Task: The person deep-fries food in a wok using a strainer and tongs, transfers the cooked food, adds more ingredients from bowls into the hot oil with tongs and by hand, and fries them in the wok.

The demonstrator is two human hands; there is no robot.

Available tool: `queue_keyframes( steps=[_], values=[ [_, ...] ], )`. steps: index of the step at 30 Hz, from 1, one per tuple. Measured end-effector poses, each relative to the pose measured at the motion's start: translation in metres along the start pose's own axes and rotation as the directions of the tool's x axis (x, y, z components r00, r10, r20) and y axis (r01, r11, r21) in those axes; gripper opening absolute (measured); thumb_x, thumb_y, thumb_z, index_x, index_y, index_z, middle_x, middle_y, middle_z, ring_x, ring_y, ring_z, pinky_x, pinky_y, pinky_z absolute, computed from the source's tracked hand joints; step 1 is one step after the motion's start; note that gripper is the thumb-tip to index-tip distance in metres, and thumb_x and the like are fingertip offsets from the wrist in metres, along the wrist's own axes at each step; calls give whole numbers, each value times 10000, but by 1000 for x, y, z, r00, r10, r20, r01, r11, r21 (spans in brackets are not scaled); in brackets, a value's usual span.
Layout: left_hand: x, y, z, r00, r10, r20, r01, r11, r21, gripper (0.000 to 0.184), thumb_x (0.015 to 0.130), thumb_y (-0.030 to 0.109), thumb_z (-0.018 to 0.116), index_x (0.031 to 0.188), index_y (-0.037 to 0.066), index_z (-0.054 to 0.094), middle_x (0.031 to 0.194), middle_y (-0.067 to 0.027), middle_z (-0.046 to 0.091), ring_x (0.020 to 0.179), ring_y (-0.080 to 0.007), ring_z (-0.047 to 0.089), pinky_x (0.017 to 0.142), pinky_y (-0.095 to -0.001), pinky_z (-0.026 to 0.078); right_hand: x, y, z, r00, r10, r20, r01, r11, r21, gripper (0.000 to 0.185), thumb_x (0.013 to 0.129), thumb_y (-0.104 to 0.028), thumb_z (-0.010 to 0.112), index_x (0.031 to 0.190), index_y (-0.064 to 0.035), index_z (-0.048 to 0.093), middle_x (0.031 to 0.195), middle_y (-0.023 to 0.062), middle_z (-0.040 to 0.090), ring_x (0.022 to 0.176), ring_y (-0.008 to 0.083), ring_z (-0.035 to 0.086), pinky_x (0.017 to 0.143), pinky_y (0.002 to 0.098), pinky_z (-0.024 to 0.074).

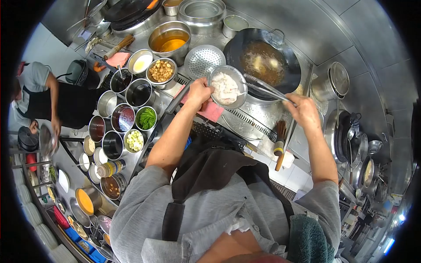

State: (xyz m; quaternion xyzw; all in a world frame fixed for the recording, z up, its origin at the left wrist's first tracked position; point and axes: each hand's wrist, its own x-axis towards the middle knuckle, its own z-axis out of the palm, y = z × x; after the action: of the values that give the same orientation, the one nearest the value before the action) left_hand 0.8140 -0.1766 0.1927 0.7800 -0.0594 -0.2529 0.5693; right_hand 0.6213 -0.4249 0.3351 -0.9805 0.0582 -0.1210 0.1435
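My left hand (200, 93) grips the rim of a small metal bowl (241, 95) that holds pale, coated raw pieces (226, 89). In my right hand (303, 109) is a pair of long metal tongs (267, 89), its tips by the bowl's right side and the near rim of the wok. The black wok (287, 81) contains bubbling brown oil with a few light pieces (259, 65) frying in it. To the left of the wok lies a perforated strainer (202, 55), its handle running down past my left forearm.
Several metal pots of sauces and ingredients stand at left, among them peanuts (160, 71), chopped greens (147, 118) and an orange liquid (170, 43). A brush (279, 136) lies near my right forearm. Another person (44, 94) works at far left.
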Motion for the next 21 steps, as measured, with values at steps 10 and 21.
queue_keyframes(
  steps=[10, 21],
  values=[
    [-5, 15, 5, 1000, -3, 30, 4, 999, -49, 166, 731, 34, 616, 689, 27, 456, 519, -92, 524, 416, -169, 518, 360, -318, 372, -10, 0, 30, 986, -60, 153, 60, 998, 1, 146, 788, -148, 642, 887, -47, 678, 839, 171, 653, 781, 351, 625, 683, 415, 499],
    [14, -2, 8, 999, 46, -4, -46, 979, -197, 115, 706, -4, 612, 680, 18, 502, 575, -47, 522, 412, -135, 503, 358, -277, 371, -7, 16, -26, 974, 223, 38, -226, 958, 176, 204, 803, -163, 661, 932, -7, 692, 685, 90, 662, 590, 142, 588, 585, 270, 442]
  ],
)
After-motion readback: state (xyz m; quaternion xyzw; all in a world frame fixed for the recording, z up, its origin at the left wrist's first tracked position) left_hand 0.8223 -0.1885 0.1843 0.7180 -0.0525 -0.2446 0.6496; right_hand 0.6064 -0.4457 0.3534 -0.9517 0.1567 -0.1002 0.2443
